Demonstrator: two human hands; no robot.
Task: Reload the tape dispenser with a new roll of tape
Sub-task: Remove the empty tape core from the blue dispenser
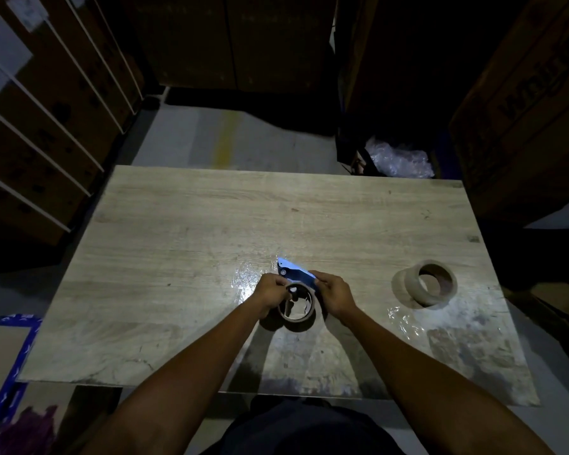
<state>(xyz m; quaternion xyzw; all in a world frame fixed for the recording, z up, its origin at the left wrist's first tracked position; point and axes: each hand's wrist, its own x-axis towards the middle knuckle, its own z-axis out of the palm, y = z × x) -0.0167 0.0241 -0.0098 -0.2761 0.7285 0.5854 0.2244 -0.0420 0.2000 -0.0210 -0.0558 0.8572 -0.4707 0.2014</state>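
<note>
A blue tape dispenser [294,271] sits on the wooden table [211,224] near its front middle, with a brown tape roll [298,315] on its hub. My left hand [271,292] grips the roll's left side. My right hand [334,295] holds the dispenser body and the roll's right side. A second tape roll [436,287], brown and mostly core, lies on its side at the right of the table, apart from both hands.
Crumpled clear film [243,279] lies just left of the dispenser, and more film [404,318] sits by the right roll. Cardboard boxes [46,126] stack at the left and right. Bubble wrap [399,159] lies beyond the table's far edge.
</note>
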